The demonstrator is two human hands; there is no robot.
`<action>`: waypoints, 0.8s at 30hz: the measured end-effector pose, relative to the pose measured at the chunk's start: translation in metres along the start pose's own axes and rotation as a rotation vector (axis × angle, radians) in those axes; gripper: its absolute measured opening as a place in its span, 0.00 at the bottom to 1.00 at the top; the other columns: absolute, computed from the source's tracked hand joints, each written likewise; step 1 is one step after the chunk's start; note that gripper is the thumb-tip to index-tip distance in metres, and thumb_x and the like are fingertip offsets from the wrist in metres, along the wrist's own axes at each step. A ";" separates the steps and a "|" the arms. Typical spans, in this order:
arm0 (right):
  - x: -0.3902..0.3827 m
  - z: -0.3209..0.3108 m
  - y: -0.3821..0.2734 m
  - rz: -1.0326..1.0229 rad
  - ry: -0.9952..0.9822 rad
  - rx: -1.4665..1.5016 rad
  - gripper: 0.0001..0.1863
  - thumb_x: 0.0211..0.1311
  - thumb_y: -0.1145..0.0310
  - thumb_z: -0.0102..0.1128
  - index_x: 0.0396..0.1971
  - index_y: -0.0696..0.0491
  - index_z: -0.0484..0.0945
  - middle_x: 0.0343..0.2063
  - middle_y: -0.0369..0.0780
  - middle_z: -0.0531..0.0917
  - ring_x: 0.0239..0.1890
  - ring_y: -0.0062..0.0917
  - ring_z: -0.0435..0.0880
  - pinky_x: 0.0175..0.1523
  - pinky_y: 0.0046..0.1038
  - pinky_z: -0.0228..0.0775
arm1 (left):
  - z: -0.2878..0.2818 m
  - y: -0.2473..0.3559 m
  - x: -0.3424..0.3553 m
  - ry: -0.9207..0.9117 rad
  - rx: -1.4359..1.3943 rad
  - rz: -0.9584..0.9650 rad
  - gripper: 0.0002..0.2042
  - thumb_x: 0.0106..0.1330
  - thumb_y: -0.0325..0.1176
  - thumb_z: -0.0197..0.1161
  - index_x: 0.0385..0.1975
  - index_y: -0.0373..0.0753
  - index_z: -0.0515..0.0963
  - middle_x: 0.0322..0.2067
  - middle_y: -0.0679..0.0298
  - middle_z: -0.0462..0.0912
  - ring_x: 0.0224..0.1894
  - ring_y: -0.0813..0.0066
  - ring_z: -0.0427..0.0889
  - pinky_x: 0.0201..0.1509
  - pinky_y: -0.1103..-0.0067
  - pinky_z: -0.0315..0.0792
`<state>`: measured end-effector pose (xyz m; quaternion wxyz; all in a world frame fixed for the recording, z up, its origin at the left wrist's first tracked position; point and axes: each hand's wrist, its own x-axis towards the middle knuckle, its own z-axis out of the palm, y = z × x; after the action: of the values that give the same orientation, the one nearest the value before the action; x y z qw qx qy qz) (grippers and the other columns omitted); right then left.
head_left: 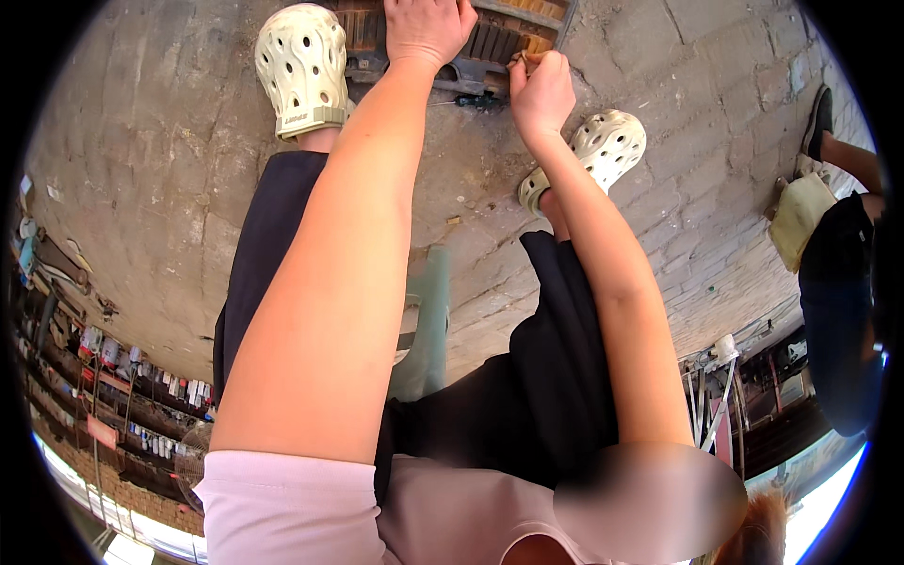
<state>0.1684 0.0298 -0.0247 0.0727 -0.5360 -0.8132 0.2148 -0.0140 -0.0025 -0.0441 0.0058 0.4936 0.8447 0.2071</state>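
A dark, grimy slotted panel [490,58] with rusty orange-brown patches lies on the ground at the top of the view. My left hand [424,26] rests on it, its fingertips cut off by the frame's edge. My right hand [541,94] is closed in a pinch on a small brown piece [524,60] at the panel's right part, too small to make out exactly. A small dark tool [478,100], partly hard to make out, lies just below the panel between my hands.
My feet in cream clogs [299,66] flank the panel on worn paving [141,188]. A green plastic seat [431,301] is beneath me. Another person's leg and dark shoe [817,122] are at the right, beside a pale yellow object [799,221]. Cluttered shelving [141,386] lines the left rim.
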 end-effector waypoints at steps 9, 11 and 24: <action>0.001 0.000 0.005 -0.044 -0.019 -0.011 0.13 0.57 0.66 0.69 0.36 0.52 0.73 0.37 0.42 0.78 0.40 0.42 0.81 0.42 0.42 0.76 | 0.001 0.000 0.004 -0.046 0.000 -0.022 0.18 0.56 0.39 0.66 0.43 0.40 0.72 0.49 0.53 0.73 0.55 0.51 0.72 0.61 0.56 0.65; 0.016 0.004 0.008 -0.100 0.050 -0.020 0.13 0.56 0.66 0.69 0.36 0.52 0.73 0.36 0.42 0.79 0.40 0.42 0.81 0.42 0.42 0.76 | 0.003 0.001 0.008 -0.008 -0.007 0.001 0.18 0.56 0.40 0.66 0.43 0.39 0.72 0.49 0.53 0.73 0.55 0.51 0.72 0.61 0.56 0.65; 0.042 0.005 -0.002 -0.061 0.216 0.056 0.11 0.60 0.66 0.68 0.36 0.53 0.75 0.36 0.43 0.80 0.41 0.42 0.82 0.43 0.41 0.76 | 0.000 0.000 0.007 -0.047 -0.002 -0.008 0.19 0.57 0.39 0.66 0.45 0.39 0.73 0.50 0.53 0.73 0.55 0.51 0.72 0.61 0.56 0.66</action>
<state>0.1472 0.0657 -0.0334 0.1814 -0.5288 -0.8103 0.1760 -0.0179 0.0036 -0.0423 0.0270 0.4950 0.8460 0.1964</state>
